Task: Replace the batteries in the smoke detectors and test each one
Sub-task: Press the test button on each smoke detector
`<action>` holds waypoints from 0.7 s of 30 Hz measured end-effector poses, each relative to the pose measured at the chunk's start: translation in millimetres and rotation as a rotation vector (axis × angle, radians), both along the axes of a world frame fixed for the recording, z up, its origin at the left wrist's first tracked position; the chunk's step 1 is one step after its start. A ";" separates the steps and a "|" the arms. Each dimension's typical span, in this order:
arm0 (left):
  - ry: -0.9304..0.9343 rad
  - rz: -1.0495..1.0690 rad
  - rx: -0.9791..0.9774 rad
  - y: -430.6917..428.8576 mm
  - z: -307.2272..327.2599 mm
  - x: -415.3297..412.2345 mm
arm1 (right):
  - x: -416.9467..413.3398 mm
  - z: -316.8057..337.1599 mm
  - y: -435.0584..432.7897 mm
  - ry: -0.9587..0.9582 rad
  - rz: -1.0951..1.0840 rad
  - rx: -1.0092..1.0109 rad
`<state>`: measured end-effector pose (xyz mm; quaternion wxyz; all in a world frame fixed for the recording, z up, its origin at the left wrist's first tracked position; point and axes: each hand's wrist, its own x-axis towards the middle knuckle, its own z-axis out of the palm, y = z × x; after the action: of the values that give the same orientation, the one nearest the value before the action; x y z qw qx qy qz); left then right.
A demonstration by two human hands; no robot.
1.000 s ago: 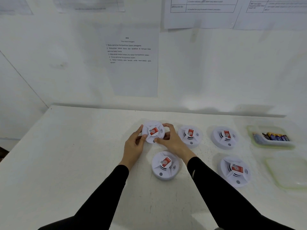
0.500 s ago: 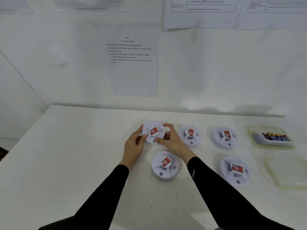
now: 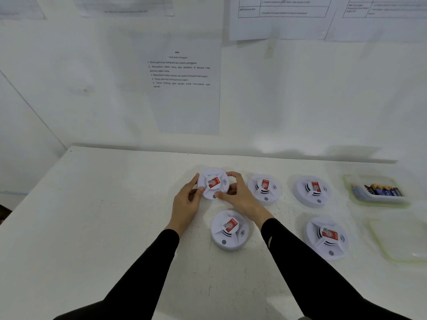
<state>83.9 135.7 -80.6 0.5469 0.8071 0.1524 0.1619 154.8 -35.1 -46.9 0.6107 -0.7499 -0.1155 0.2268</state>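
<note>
Detector A (image 3: 213, 183) is held between both hands above the far middle of the surface (image 3: 92, 227). Whether its base touches the surface cannot be told. Its face, carrying a red label, is turned upward and slightly toward the camera.

Left hand (image 3: 186, 204): fingers (image 3: 196, 179) partly closed. The index finger is laid along the left rim of detector A and the thumb is set against its lower left edge, so the rim is pinched between them. The remaining fingers are curled in under the hand.

Right hand (image 3: 241, 200): the fingers are curled over the upper right rim of detector A. The thumb tip is placed at the lower edge of the face, at the small grey button (image 3: 214, 196). Whether it is pressed cannot be judged.

Detector B (image 3: 230, 229) lies flat just below the right thumb, between the two black sleeves (image 3: 143, 273). Detector C (image 3: 264, 188) is just beside the right knuckles, on their right. Detector D (image 3: 312, 191) is further right of those fingers, and detector E (image 3: 327, 237) lies right of the right forearm. None of the four is touched.

Well apart from the right-hand fingers, at far right, a clear container (image 3: 351, 197) holding batteries (image 3: 383, 191) is noted, with a clear lid (image 3: 402, 241) nearer the person beside it. A printed instruction sheet (image 3: 182, 88) is fixed to the wall beyond the fingers.
</note>
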 end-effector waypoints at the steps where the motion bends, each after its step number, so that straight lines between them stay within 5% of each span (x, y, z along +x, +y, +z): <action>1: 0.001 0.001 -0.001 0.1 0.2 -0.2 | -0.3 0.2 0.0 -0.002 0.001 -0.001; 21: -0.019 -0.019 -0.005 2.2 -3.1 0.9 | -4.6 5.4 -0.1 -0.009 -0.010 0.006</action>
<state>84.8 137.9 -83.7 0.5520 0.8056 0.1396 0.1640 150.3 -35.2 -41.5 0.6134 -0.7496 -0.1154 0.2201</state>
